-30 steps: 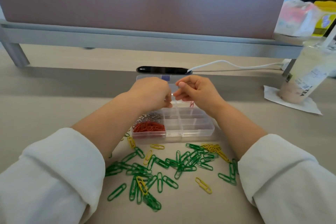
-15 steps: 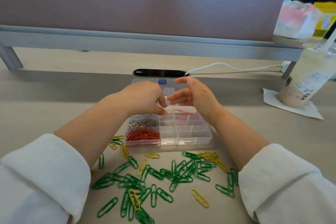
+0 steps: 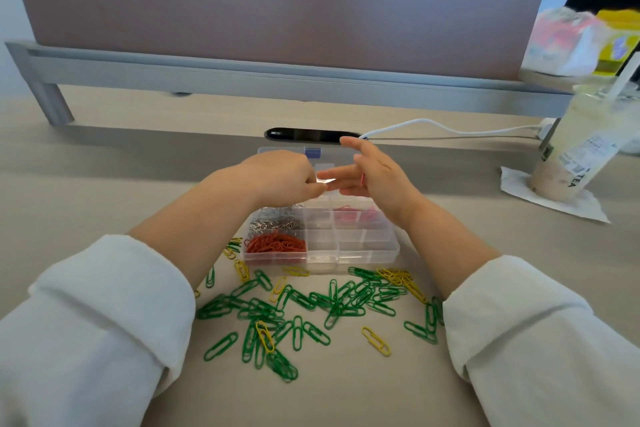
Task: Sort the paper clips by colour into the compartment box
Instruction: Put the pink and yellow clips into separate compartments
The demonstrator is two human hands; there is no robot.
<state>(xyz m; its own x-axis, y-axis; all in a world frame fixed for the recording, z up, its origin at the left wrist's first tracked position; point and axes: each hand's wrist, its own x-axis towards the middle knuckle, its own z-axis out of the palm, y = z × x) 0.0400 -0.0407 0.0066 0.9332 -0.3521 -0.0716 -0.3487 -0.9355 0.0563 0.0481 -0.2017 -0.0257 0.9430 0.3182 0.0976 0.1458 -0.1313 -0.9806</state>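
A clear compartment box (image 3: 381, 253) lies open on the table. It holds silver clips (image 3: 277, 222), red clips (image 3: 277, 243) and pink clips (image 3: 353, 213) in separate compartments. Above the box, my left hand (image 3: 284, 180) pinches a small shiny silver clip (image 3: 327, 181). My right hand (image 3: 377, 177) is just to its right with fingers stretched toward it; a sliver of a pink clip (image 3: 362, 179) shows at its palm. Loose green clips (image 3: 311, 305) and yellow clips (image 3: 375, 341) are scattered in front of the box.
A tea cup with a straw (image 3: 585, 149) stands on a napkin at the right. A black cable slot (image 3: 311, 134) with a white cable (image 3: 450, 128) lies behind the box. A desk divider (image 3: 277, 10) closes the back; bags and another person's arm are at the far right.
My hands, pressed together a second ago, have drawn slightly apart. My right hand's fingers have straightened. The view has tilted, so the box and clips sit lower in the frame.
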